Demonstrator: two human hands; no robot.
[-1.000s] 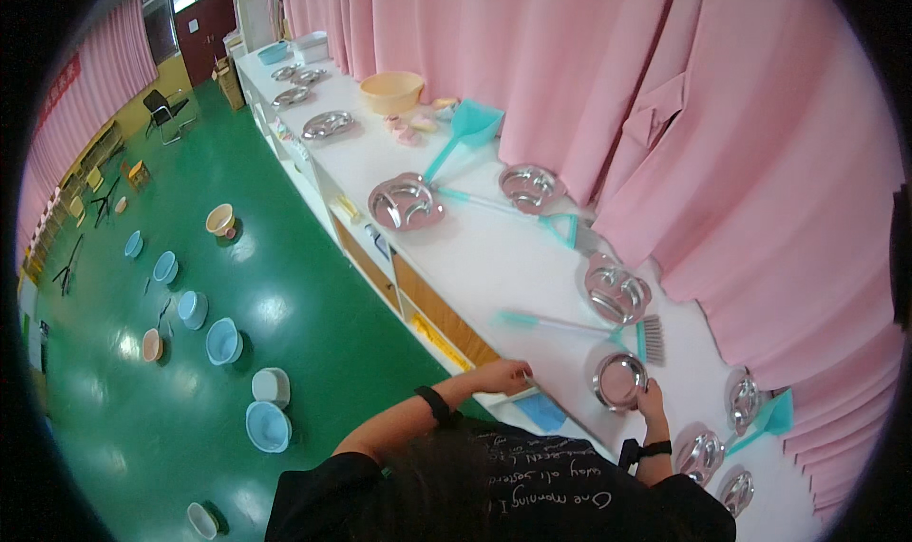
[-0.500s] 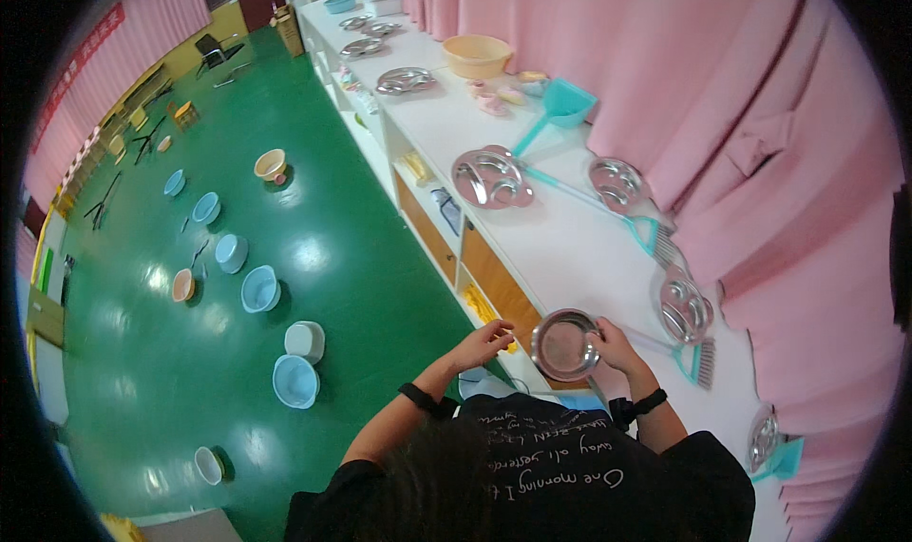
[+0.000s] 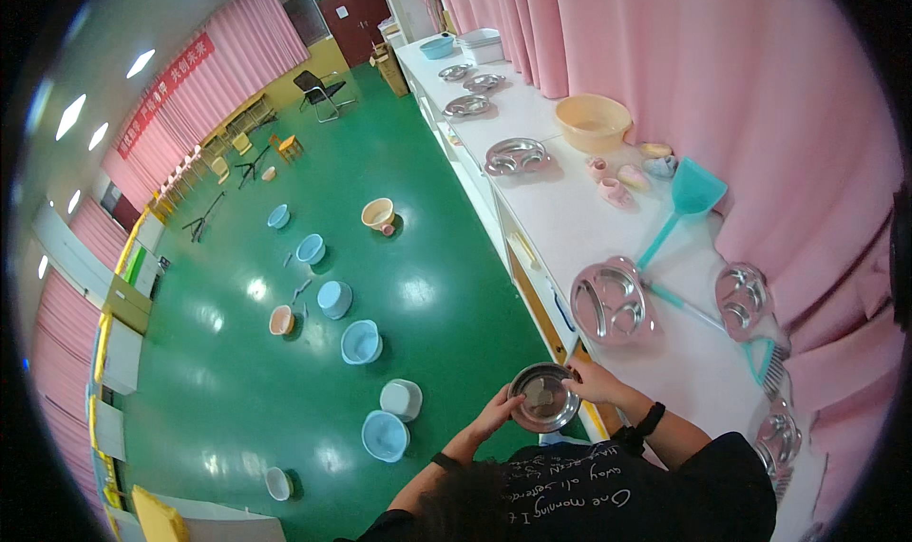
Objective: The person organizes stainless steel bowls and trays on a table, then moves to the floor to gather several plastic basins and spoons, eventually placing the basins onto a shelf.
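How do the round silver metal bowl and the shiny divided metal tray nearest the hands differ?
The round metal bowl has one hollow; the divided metal tray has several compartments.
Left hand and right hand hold the bowl; the tray rests on the white counter.
Both shine.

The bowl [image 3: 545, 407] is glossy metal, the floor [image 3: 456, 328] smooth and shiny, the curtain [image 3: 807, 95] cloth.
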